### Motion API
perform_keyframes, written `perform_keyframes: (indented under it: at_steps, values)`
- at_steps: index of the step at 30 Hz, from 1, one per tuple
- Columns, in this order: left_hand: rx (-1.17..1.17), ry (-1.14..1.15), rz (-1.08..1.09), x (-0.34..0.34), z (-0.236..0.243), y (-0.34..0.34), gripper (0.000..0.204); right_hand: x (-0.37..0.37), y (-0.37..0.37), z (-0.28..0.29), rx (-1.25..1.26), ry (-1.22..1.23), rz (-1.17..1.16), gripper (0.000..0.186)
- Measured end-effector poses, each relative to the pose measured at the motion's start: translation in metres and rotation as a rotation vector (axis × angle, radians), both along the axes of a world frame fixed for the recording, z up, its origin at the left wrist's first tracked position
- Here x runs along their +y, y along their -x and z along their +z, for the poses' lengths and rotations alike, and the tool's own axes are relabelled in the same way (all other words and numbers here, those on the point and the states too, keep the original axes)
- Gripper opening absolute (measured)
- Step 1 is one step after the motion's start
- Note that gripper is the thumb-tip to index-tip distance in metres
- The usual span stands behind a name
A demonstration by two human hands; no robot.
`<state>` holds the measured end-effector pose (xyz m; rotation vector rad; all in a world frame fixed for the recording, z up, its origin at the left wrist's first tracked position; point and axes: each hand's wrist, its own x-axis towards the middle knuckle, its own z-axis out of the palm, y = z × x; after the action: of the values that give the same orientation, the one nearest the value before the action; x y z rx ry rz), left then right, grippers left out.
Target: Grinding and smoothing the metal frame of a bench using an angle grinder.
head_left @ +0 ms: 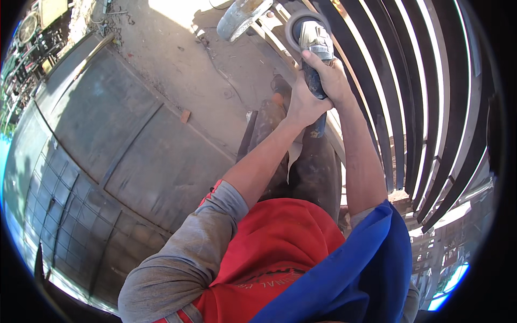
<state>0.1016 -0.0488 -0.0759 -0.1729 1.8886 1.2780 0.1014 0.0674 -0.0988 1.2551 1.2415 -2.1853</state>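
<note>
Both of my hands are closed around an angle grinder (316, 41) with a dark body, a silver gear head and a round disc at its far end. My left hand (307, 102) wraps the body from the left side. My right hand (335, 81) grips it from the right, farther forward, its thumb lying across the body just behind the head. The disc is beside long dark metal bars (371, 59) on the right; whether it touches one I cannot tell.
Several dark bars curve down the right side in parallel, with gaps between them. A large dark metal sheet (145, 156) covers the left. A reddish block (185, 116) lies by its edge. A whitish rounded object (237, 21) stands ahead, and a cable (218, 67) runs over the dirt floor.
</note>
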Motion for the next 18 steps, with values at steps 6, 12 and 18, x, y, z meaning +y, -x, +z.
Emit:
perform_keyframes:
  at_steps: [6,12,18]
  values:
    - [-0.008,-0.019,-0.017,-0.009,-0.008,0.017,0.077,-0.005,0.018,0.002,-0.075,-0.024,0.009,0.048]
    - [-0.096,-0.05,0.064,-0.004,-0.009,0.019,0.079,-0.002,0.023,0.002,-0.023,-0.056,0.056,0.049]
    - [-0.055,-0.03,-0.13,-0.028,0.0,-0.017,0.087,-0.023,-0.028,0.015,-0.127,-0.102,-0.064,0.05]
